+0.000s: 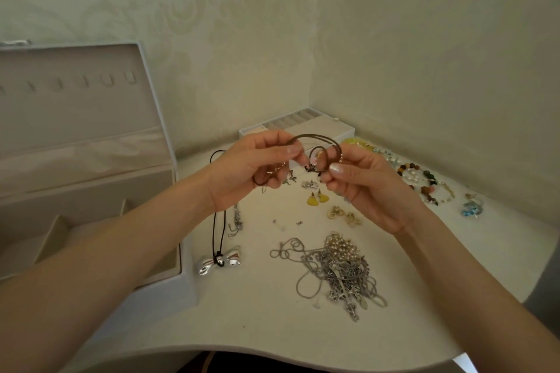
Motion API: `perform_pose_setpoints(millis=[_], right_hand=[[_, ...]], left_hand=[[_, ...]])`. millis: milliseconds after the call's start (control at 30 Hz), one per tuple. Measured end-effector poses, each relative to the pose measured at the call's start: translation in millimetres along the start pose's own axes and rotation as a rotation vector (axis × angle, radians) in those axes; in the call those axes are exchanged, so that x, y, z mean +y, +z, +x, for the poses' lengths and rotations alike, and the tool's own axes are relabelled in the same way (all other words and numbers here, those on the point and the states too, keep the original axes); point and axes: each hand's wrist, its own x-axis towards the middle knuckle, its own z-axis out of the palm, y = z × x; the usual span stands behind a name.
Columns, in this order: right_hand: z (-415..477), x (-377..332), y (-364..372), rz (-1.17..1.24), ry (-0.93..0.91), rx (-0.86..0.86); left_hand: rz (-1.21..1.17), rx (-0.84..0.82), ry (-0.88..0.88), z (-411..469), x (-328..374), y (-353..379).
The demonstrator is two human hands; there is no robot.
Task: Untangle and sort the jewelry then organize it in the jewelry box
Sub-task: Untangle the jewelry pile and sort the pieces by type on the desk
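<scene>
- In the head view, you held a brown cord (315, 138) up above the white desk (272, 327), looped several times and stretched between both hands.
- The grip of your left hand (251, 166) was closed on the cord: thumb and fingertips pinched one side of the loops, and more of the cord curled down under the palm.
- The grip of your right hand (363, 188) was closed on the other side, pinching it near some small beads.
- The jewelry box (185, 278) stood open at your left, lid upright, under your left forearm.
- A tangled pile of chains (342, 269) lay on the desk below your hands.
- A black cord with a silver bow pendant (219, 260) lay just beside the box.
- Yellow earrings (316, 199) lay under your hands, beaded bracelets (424, 182) to the right, and a white tray (303, 127) sat in the far corner.
</scene>
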Motion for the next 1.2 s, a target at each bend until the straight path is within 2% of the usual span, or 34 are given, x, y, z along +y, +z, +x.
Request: perform_pose_setpoints(millis=[100, 267, 467, 633, 800, 933, 1067, 1200], right_hand=[[-0.4, -1.4, 1.4, -0.013, -0.002, 0.067], [1.2, -0.1, -0.2, -0.052, -0.015, 0.115], [0.8, 0.4, -3.5, -0.023, -0.042, 0.060], [0.2, -1.1, 0.4, -0.014, -0.042, 0.118], [1.1, -1.4, -0.8, -0.002, -0.074, 0.170], [0.5, -1.4, -2.3, 0.027, -0.070, 0.138], [0.9, 1.3, -0.3, -0.049, -0.050, 0.105], [1.3, 4.4, 0.0, -0.107, -0.065, 0.043]], left_hand=[[-0.007, 0.100, 0.003, 1.3, -0.7, -1.9], [-0.030, 0.138, 0.039, -0.7, 2.3, -1.1], [-0.004, 0.185, 0.002, 0.0, 1.9, 1.1], [-0.022, 0.250, -0.023, 0.5, 2.9, 1.5], [-0.003, 0.221, -0.009, -0.4, 2.2, 1.7], [-0.010, 0.177, -0.025, -1.5, 3.8, 2.5], [-0.017, 0.095, -0.016, -3.3, 5.2, 5.0], [0.001, 0.087, -0.007, -2.7, 4.3, 5.7]])
